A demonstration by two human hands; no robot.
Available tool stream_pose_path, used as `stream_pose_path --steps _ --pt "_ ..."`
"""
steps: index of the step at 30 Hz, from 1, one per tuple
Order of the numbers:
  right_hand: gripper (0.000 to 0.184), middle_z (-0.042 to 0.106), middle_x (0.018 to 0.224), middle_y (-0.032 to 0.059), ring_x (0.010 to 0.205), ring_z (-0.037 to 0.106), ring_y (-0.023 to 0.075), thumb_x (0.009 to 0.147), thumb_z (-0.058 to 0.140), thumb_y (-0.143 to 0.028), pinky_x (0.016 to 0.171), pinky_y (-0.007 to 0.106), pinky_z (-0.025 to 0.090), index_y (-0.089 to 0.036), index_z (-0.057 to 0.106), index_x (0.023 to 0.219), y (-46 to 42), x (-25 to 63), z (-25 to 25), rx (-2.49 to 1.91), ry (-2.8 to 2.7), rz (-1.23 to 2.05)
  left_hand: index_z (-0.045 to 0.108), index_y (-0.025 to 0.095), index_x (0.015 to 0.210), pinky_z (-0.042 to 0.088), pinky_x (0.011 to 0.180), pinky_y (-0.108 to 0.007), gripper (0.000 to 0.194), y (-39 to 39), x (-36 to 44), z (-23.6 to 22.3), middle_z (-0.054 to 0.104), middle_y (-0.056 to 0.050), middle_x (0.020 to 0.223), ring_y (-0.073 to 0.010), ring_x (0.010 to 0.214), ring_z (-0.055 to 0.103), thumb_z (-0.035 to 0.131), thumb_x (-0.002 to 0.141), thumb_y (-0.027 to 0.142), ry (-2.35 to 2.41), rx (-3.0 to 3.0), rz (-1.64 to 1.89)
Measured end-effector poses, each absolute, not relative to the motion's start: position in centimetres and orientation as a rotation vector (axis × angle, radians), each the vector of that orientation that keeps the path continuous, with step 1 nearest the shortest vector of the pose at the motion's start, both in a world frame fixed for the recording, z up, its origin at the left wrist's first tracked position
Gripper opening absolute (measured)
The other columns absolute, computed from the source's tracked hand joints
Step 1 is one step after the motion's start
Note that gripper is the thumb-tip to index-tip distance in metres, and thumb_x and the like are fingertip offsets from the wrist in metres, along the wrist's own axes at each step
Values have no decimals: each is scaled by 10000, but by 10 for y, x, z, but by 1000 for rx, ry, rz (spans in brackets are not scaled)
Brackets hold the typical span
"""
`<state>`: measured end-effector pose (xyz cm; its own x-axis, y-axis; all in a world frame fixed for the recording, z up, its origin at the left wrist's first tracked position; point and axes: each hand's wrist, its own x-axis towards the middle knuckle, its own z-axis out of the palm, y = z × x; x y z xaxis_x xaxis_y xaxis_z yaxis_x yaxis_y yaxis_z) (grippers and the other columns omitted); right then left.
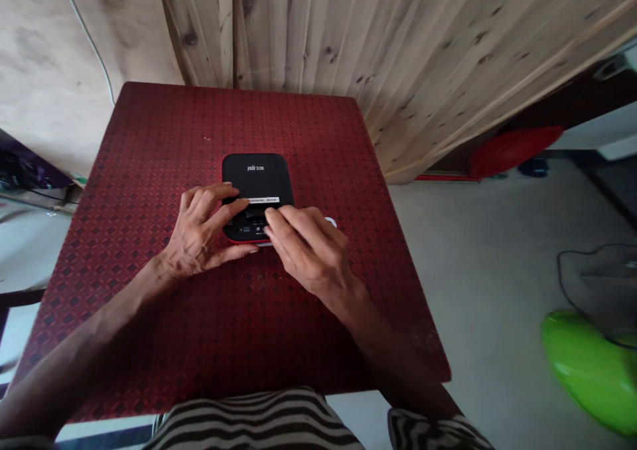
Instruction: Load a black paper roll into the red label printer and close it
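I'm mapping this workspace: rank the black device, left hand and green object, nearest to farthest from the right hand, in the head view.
From the right hand:
1. Black device, at its fingertips
2. Left hand, at the device's left
3. Green object, far right

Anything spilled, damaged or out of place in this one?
Nothing clearly stands out. The black device sits on the red table, no spill or break visible, though the left hand and right hand cover part of it. A few pale specks dot the table.
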<state>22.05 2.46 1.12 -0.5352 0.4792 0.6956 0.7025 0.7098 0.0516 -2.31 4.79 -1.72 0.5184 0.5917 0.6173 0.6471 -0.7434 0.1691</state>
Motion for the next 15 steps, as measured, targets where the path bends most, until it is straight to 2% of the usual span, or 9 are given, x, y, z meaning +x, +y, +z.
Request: stream_pose_path --steps 2,5,9,15 --pt "238 778 1019 95 816 674 184 998 688 -101 726 338 577 -117 677 1235 17 229 10 -899 -2164 -359 556 231 1467 502 1050 -497 699 38 -22 -17 652 -171 1370 -334 1264 647 727 937 653 -1112 -2638 -1042" --pt "166 765 937 79 782 683 183 998 710 -159 721 334 585 -143 683 1161 -4 239 1 -916 -2109 -230 537 221 1496 526 1037 -469 727 19 -21 -19 662 -168 1335 -322 1224 660 809 908 550 -1187 -2524 -1107" --pt "63 753 862 52 714 679 161 1028 650 -192 680 308 584 -172 680 1079 -40 234 -26 -920 -2117 30 576 228 1432 541 968 -410 624 4 -19 -27 698 -134 1252 -285 1137 688 855 894 375 -1228 -2417 -1094" --pt "212 750 990 91 889 739 206 1026 652 -175 799 343 651 -187 632 1236 -54 220 -56 -1192 -1936 113 562 231 1449 542 977 -407 650 6 -18 -29 717 -119 1237 -278 1128 703 860 892 382 -1239 -2381 -1066"
